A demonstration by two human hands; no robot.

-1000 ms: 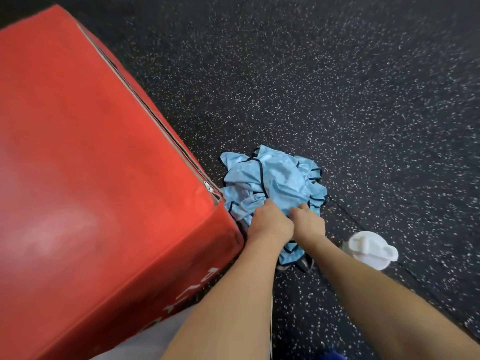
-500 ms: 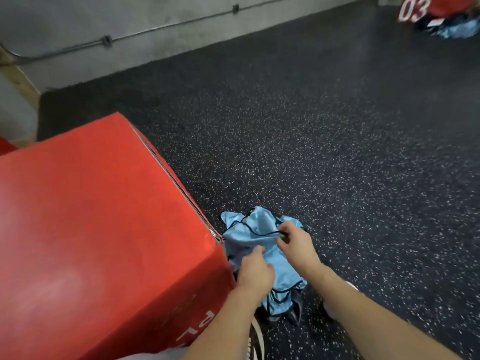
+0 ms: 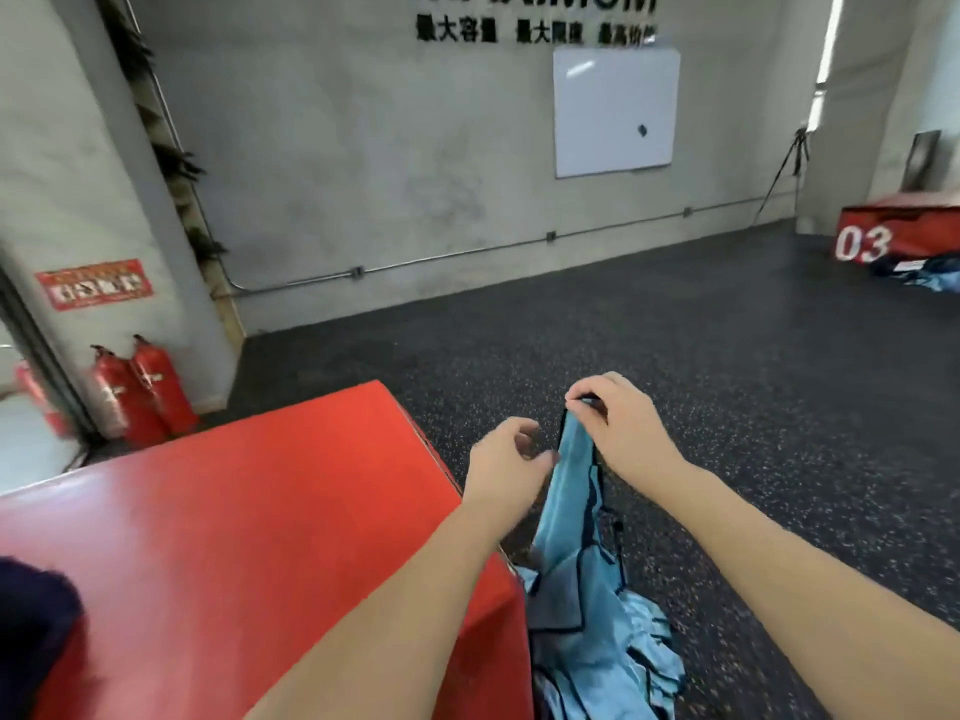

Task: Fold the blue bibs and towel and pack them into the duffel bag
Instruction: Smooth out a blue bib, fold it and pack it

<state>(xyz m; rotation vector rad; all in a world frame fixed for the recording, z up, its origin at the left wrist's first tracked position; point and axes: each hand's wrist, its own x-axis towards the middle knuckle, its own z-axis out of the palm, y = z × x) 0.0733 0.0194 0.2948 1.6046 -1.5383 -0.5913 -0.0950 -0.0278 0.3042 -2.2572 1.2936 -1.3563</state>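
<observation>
Right hand [image 3: 618, 433]: pinches the top edge of a blue bib [image 3: 569, 491], which hangs down between the hands. Left hand [image 3: 501, 462]: fingers loosely curled, just beside the bib; contact unclear. Pile of blue bibs [image 3: 618, 662]: on the speckled floor [image 3: 727, 407] below the hands. Red box [image 3: 249, 537]: left of the hands. Fire extinguishers [image 3: 143, 392]: far left, by the wall. Whiteboard [image 3: 615, 111]: on the wall ahead.

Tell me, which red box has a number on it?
The far red box by the right wall shows a white 03. The near red box beside the left hand shows no number on the faces in view.
</observation>
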